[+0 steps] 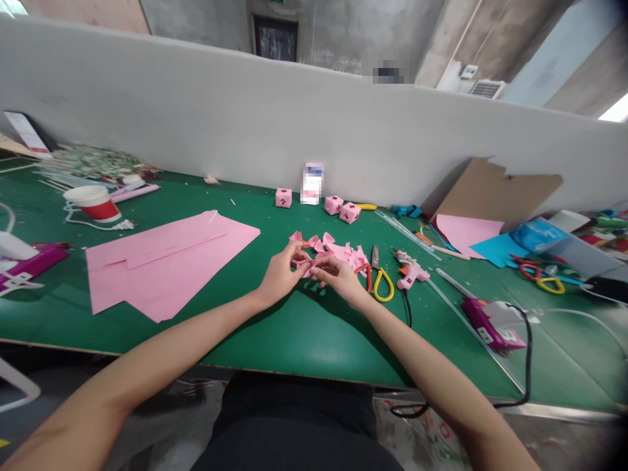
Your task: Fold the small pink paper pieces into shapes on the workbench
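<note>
My left hand and my right hand meet above the green table. Between their fingertips they pinch a small piece of pink paper, mostly covered by the fingers. Just behind the hands lies a heap of pink paper scraps. Scissors with yellow and orange handles rest beside my right hand. Further right is a pink glue gun with a black cord. Toward the partition stand three pink paper cubes with cut-out holes, one apart from the other two.
Large pink paper sheets cover the left of the table. A red-and-white cup stands behind them. At right are a magenta power strip, clear glue sticks, cardboard and more scissors. A grey partition runs along the back.
</note>
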Demonstrator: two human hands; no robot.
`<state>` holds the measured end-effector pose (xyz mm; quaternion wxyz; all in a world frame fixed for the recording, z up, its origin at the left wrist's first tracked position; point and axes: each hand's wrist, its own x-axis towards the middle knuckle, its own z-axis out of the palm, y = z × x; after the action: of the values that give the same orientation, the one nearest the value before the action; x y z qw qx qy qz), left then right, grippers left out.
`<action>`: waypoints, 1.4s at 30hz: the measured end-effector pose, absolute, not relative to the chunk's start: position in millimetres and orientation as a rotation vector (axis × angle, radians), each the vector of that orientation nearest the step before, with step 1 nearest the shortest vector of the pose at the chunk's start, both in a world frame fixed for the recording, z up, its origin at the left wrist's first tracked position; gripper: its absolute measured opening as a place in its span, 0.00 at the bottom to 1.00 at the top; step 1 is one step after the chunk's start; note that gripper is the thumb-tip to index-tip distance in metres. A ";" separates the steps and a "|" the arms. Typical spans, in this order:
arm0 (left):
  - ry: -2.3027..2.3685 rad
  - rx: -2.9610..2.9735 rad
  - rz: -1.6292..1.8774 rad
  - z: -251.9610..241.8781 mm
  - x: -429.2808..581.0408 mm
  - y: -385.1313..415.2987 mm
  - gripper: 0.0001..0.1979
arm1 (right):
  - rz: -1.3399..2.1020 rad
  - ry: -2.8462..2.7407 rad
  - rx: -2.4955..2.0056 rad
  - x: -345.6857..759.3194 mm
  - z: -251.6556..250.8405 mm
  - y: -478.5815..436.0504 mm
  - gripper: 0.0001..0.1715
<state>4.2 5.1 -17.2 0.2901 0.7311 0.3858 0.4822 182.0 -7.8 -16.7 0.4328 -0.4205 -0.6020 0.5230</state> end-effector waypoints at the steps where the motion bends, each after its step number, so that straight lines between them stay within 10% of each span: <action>1: 1.023 1.956 1.279 -17.7 4.8 4.1 0.16 | 1.307 -1.487 -1.059 181.1 -16.4 -8.2 0.22; 42: 0.959 1.747 1.192 -19.7 4.2 8.9 0.15 | 0.621 -1.820 -1.148 179.2 -20.0 -15.6 0.12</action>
<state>4.2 8.9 -19.7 0.3981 0.6901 0.3788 0.4709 179.2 -15.6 -20.0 0.4357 -0.4614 -0.7314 0.2495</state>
